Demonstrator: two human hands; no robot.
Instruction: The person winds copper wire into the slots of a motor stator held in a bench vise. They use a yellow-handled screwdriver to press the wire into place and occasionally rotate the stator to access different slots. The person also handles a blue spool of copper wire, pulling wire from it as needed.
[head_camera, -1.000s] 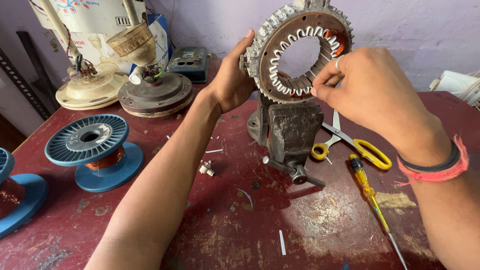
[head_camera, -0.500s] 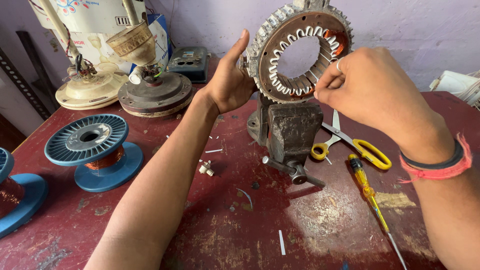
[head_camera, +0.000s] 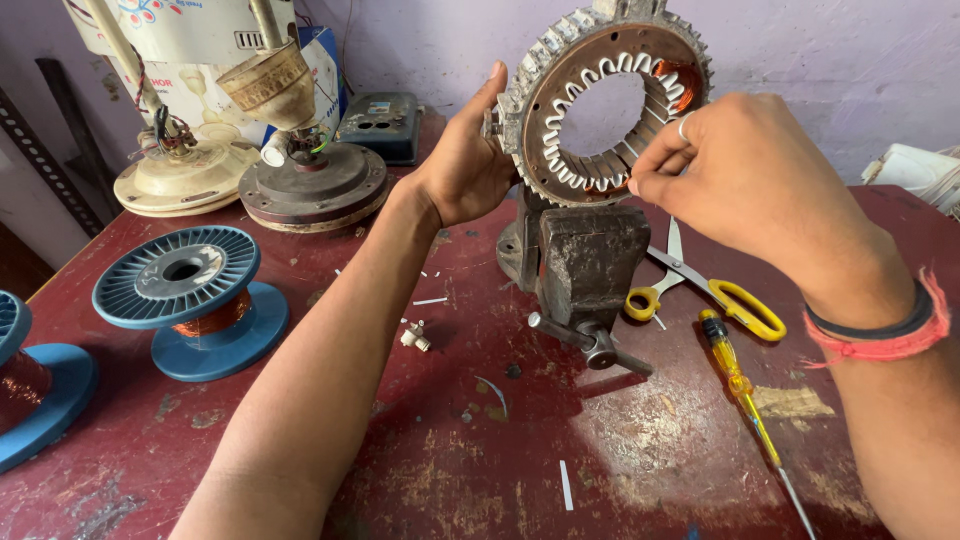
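Note:
A round metal motor stator (head_camera: 560, 110) with white slot liners and some copper winding stands clamped in a grey bench vise (head_camera: 585, 265) on a dark red table (head_camera: 480, 450). My left hand (head_camera: 465, 160) presses flat against the stator's left outer rim. My right hand (head_camera: 745, 175) is at the ring's lower right inner edge, with thumb and forefinger pinched at a white slot liner. What the fingertips hold is too small to tell.
Yellow-handled scissors (head_camera: 720, 290) and a yellow screwdriver (head_camera: 745, 395) lie right of the vise. Two blue spools of copper wire (head_camera: 190, 300) (head_camera: 25, 385) stand at left. Fan motor parts (head_camera: 310, 180) and a dark box (head_camera: 385, 125) stand at the back. Small white scraps lie about.
My left hand has opened flatter against the stator's rim. My right hand has stayed pinched at the inner edge, shifting only slightly.

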